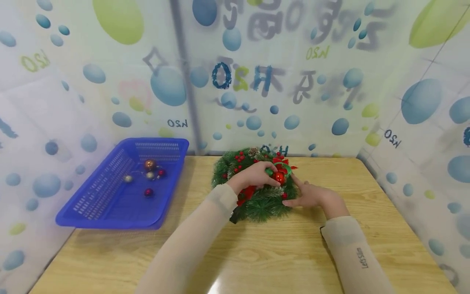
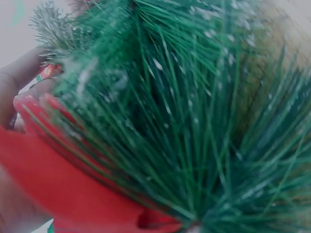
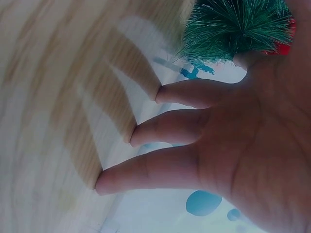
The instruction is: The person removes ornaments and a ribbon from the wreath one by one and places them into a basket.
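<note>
A green Christmas wreath (image 1: 258,210) with red berries, red bows and frosted needles lies on the table. My left hand (image 1: 257,174) reaches over it and pinches a shiny red Christmas ball (image 1: 280,177) with a green ribbon (image 1: 284,166) looped above it. In the left wrist view, pine needles (image 2: 184,107) and a red bow (image 2: 73,184) hide most of that hand. My right hand (image 1: 312,194) is at the wreath's right edge, thumb and forefinger spread against the greenery. The right wrist view shows its other fingers (image 3: 150,167) straight, their tips on the tabletop.
A blue plastic basket (image 1: 121,223) stands at the table's left, holding several small balls, among them a copper ball (image 1: 149,164) and a dark red ball (image 1: 148,192). The wooden table (image 1: 257,261) meets a curtain (image 1: 238,118) printed with drops behind.
</note>
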Available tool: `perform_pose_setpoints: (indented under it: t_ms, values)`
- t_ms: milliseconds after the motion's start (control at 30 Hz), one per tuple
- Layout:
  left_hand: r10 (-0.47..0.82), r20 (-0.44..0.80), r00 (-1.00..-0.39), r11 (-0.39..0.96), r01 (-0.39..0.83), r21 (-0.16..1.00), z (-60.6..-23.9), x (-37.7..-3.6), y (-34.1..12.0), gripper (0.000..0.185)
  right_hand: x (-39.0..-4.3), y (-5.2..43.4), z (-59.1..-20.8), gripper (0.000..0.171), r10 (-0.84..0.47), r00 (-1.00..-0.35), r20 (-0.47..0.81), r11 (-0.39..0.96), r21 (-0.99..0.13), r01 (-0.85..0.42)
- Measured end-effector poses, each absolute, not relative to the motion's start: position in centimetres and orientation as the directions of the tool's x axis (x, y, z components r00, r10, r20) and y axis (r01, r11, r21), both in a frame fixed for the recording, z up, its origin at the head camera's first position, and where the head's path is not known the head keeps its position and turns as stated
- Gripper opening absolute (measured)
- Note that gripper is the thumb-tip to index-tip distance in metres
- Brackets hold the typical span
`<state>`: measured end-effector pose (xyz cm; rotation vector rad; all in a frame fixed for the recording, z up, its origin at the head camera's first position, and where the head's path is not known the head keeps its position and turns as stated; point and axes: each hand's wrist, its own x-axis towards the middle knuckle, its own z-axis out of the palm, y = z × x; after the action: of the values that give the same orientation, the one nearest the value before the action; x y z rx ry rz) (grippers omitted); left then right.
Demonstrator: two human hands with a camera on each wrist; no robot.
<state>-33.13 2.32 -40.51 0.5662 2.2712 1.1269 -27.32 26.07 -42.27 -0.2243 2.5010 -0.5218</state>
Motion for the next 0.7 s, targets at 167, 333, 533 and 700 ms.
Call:
perform_pose_setpoints:
  t_ms: [167,333,533,700]
  values:
    - [0.548,-0.227,-0.805,0.562,0.154,0.813,-40.0,-32.8,2.0,0.049,-27.3,25.8,-42.4,0.131,-0.259,-0.828,-0.497,0.916,-0.399,-0.047]
    - [0.482,-0.150,-0.863,0.490,0.124,0.863,-39.0,-32.3,1.9,0.055,-27.2,25.9,-42.4,0.130,-0.260,-0.834,-0.486,0.918,-0.392,-0.058]
    - [0.409,-0.054,-0.911,0.348,0.101,0.932,-37.6,-31.5,1.5,0.058,-27.2,26.1,-42.6,0.129,-0.245,-0.854,-0.459,0.922,-0.381,-0.060]
    - [0.365,-0.012,-0.931,0.193,0.064,0.979,-37.0,-30.1,0.2,0.054,-27.2,26.1,-42.7,0.129,-0.223,-0.881,-0.418,0.935,-0.346,-0.072]
